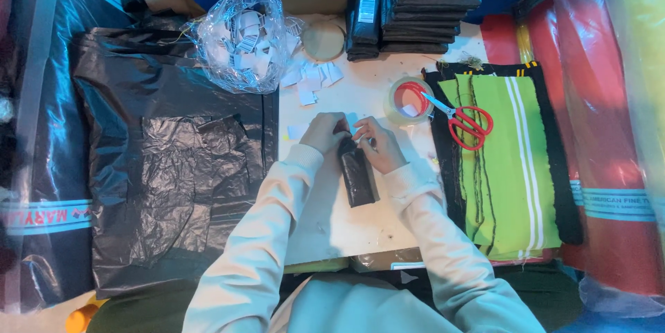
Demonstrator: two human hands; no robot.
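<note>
A small black plastic-wrapped packet [359, 177] lies lengthwise on the white table [360, 90] in front of me. My left hand [324, 132] grips its far end from the left. My right hand [377, 144] pinches the same end from the right, fingers curled over the wrap. Both sleeves are pale cream.
A roll of clear tape [407, 101] and red-handled scissors [464, 121] lie to the right, the scissors on green striped fabric [509, 167]. A clear bag of paper labels [242, 35] and stacked black packets [422, 7] stand at the back. Black plastic sheeting [173, 160] covers the left.
</note>
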